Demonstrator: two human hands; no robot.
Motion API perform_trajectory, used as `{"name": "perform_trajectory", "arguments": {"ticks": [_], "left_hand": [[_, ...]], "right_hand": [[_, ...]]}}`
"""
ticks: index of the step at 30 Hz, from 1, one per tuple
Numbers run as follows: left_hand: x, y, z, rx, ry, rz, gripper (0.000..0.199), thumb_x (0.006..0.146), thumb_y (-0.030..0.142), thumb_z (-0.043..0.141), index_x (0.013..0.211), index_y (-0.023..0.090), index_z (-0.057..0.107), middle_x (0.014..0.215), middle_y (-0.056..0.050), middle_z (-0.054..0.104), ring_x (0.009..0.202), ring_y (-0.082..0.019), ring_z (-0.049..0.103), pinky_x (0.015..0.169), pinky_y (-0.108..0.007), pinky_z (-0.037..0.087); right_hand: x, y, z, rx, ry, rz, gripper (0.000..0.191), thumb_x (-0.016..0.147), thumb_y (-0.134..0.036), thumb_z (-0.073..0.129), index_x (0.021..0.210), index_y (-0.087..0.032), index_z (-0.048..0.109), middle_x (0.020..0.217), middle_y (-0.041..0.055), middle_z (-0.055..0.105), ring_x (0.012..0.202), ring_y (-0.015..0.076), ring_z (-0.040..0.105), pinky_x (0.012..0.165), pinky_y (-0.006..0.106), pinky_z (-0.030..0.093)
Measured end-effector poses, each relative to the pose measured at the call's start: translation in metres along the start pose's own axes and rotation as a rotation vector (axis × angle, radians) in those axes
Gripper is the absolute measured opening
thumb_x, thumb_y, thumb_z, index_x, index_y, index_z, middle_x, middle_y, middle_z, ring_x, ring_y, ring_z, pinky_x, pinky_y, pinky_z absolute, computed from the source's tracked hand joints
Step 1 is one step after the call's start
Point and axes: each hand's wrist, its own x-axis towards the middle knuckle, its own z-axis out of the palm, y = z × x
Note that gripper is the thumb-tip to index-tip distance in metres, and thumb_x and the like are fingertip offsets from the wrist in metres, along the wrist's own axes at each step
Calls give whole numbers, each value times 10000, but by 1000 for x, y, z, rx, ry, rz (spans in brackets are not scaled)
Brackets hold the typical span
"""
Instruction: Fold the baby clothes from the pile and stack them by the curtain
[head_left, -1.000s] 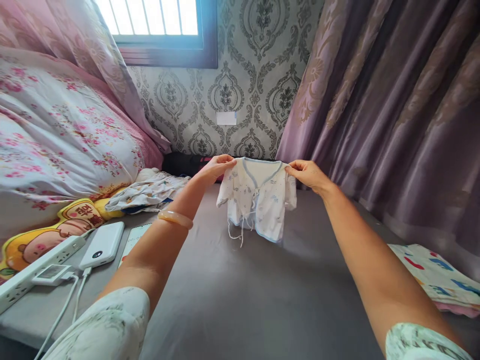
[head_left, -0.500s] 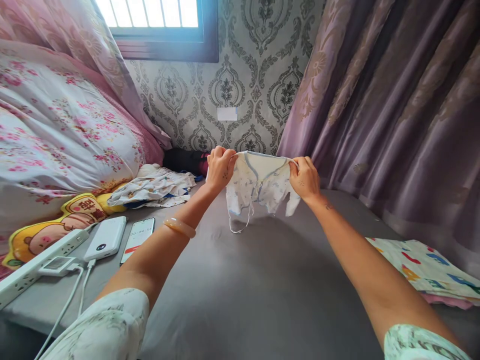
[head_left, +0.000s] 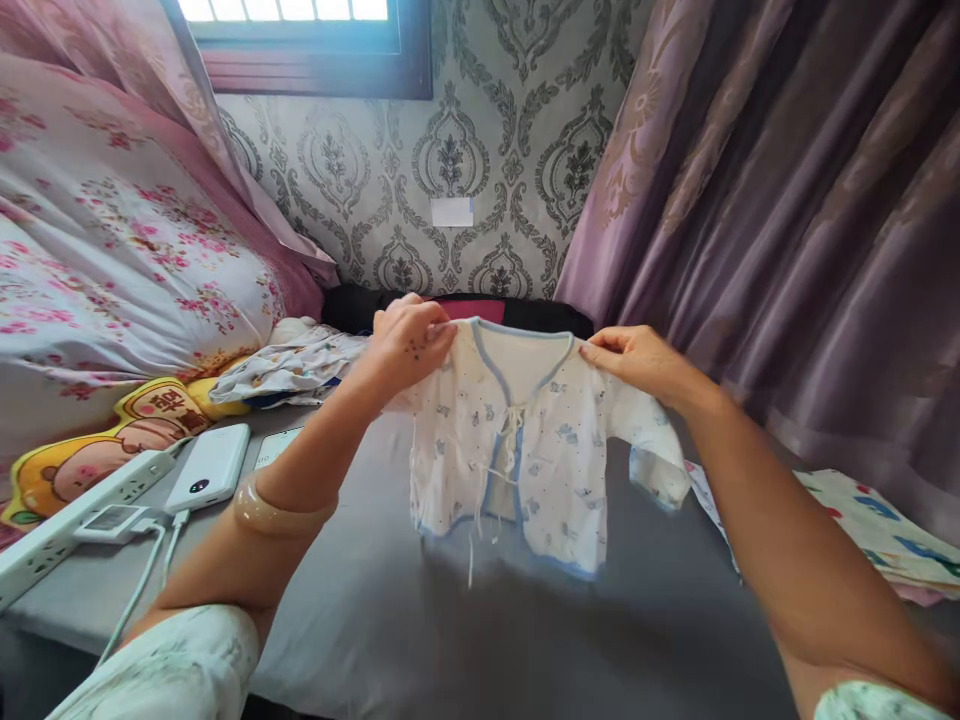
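Note:
A small white shirt (head_left: 562,440) with blue trim, a faint print and tie strings hangs upright above the grey sheet, its front facing me. My left hand (head_left: 412,340) pinches it at the shoulder on the left side of the collar. At the other shoulder, my right hand (head_left: 637,360) grips the cloth between thumb and fingers. One sleeve hangs out below my right hand; the other is mostly hidden behind my left hand and forearm. The strings dangle at the middle of the front.
On the grey sheet (head_left: 450,640) at the left lie a power bank (head_left: 208,466), a power strip (head_left: 90,520), a partly hidden phone (head_left: 276,447), a yellow pillow (head_left: 97,450) and crumpled clothes (head_left: 292,362). Folded printed cloth (head_left: 877,520) lies at the right.
The shirt has come closer to me and hangs down more fully, its front spread out. Both hands have moved nearer and farther apart, still holding its shoulders. The view has shifted slightly.

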Motion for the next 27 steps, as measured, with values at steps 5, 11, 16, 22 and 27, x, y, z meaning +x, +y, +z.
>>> {"name": "perform_trajectory", "arguments": {"ticks": [5,11,16,22,27], "left_hand": [[-4,-35,74,-62,-428,-107,246,814,425,566,744,212,669,739,-40,650,817,-218,591,720,-299,389],[-33,-52,155,29,-471,-181,239,878,354,504,839,213,693,902,-98,675,930,-263,593,741,-327,373],[-46,-59,183,61,-394,-117,302,948,364,398,951,211,658,1048,-133,607,1022,-279,526,827,-379,334],[-46,-71,206,63,-368,-63,309,976,367,344,982,217,613,1069,-130,569,1030,-276,483,847,-392,299],[-40,-82,227,136,-378,-43,301,982,351,341,1004,208,605,1089,-131,578,1032,-276,490,833,-384,305]], "right_hand": [[14,62,51,-29,-208,103,365,726,-540,620,664,-186,681,638,2,656,648,173,582,574,260,427],[5,106,111,-403,-178,146,282,903,-347,479,943,-179,702,1007,98,717,932,225,640,753,283,438],[-5,119,134,-574,-169,148,323,982,-352,360,1042,-220,648,1143,121,656,1033,251,613,792,308,420],[0,130,144,-666,-190,103,346,1008,-350,299,1076,-209,608,1149,128,626,1011,260,619,808,338,410],[12,138,151,-730,-240,119,352,1015,-351,287,1115,-202,591,1173,110,610,1019,250,618,809,338,414]]}}
